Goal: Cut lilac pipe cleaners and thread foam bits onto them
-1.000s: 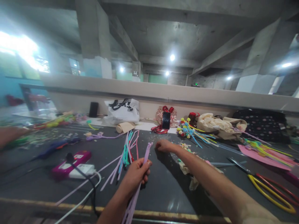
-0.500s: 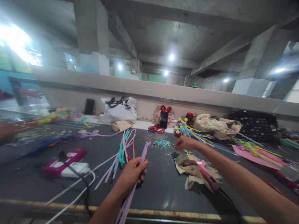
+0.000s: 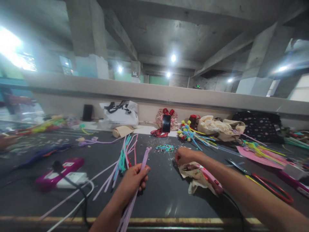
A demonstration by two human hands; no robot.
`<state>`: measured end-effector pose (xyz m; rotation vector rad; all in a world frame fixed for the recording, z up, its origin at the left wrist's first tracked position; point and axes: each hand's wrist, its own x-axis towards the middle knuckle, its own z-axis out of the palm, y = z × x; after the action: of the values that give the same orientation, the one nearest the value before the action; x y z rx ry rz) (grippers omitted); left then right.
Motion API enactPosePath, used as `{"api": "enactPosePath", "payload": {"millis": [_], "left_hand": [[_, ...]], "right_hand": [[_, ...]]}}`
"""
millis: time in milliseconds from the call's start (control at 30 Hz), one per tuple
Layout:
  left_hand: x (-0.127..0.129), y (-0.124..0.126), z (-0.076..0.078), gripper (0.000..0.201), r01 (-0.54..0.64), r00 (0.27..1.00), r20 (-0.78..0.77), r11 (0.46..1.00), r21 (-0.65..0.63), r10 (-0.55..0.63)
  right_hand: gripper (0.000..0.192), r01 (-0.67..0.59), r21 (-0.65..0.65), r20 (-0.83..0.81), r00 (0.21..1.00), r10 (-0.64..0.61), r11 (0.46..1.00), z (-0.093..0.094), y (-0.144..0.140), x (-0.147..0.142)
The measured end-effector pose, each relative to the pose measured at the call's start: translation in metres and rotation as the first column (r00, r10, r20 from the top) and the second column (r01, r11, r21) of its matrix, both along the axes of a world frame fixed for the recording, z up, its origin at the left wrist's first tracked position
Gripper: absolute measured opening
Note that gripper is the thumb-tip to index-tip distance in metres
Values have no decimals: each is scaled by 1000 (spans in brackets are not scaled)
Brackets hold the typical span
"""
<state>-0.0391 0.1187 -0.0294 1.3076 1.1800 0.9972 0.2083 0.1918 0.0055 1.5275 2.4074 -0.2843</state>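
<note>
My left hand is closed around a bundle of lilac pipe cleaners, their bunched tips pointing up and away and their long ends trailing toward the table's front edge. My right hand is curled into a fist low over the table, at the far end of a pink glue gun. Whatever its fingers pinch is hidden. Under the glue gun lies crumpled tan paper or cloth. Small turquoise and red beads are heaped just beyond, between both hands. Left of my left hand lie turquoise, lilac and red pipe cleaners.
A magenta power strip with a white plug and cables sits at left. Red-handled scissors lie at right, beside a pink sheet. Behind stand a phone, a white bag and finished-looking yellow-blue stems. Another person's hand shows at far left.
My right hand has moved slightly left and toward me, from beside the beads to the glue gun's far end. The left hand keeps its hold. The scissors now show past my right forearm.
</note>
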Motion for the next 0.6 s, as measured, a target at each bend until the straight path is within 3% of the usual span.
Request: {"api": "enactPosePath", "payload": {"millis": [133, 300, 600], "left_hand": [[-1, 2, -2, 23, 0, 1000, -1, 1000, 0, 0], [-2, 4, -6, 23, 11, 1000, -12, 1000, 1, -11], [-1, 2, -7, 20, 12, 1000, -17, 1000, 5, -12]], "right_hand": [[21, 16, 31, -25, 1000, -16, 999, -4, 9, 5], [24, 56, 167, -89, 995, -41, 984, -3, 24, 8], [23, 77, 223, -88, 994, -59, 972, -5, 39, -23]]}}
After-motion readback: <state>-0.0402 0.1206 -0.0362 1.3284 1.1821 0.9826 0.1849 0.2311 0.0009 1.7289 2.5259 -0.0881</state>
